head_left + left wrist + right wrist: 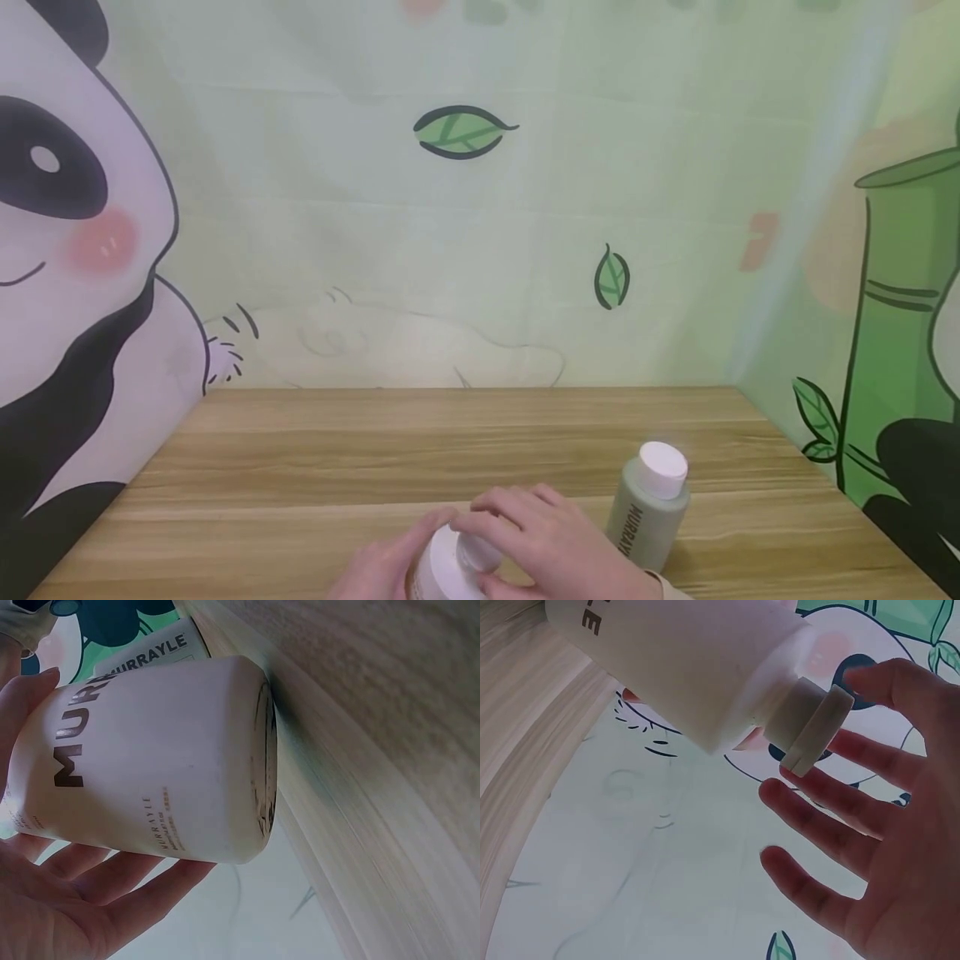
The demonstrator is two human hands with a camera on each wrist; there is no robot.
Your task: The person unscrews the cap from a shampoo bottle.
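My left hand (378,568) grips a white bottle (165,757) printed with dark brown lettering, thumb on one side and fingers along the other. In the left wrist view its base is close over the table, and the body leans. The bottle's cap (819,733) has a broad flat rim above a narrower white collar. Around that cap is my right hand (900,802), thumb tip at one edge and a middle fingertip at the opposite edge, the other fingers spread. From the head, the right fingers cover much of the cap.
A grey-green bottle (651,521) with a white cap (663,468) stands upright on the wooden table (337,450), just right of my right hand. Behind the table hangs a printed cloth backdrop (322,183) with panda, leaf and bamboo drawings, and it also lines both sides.
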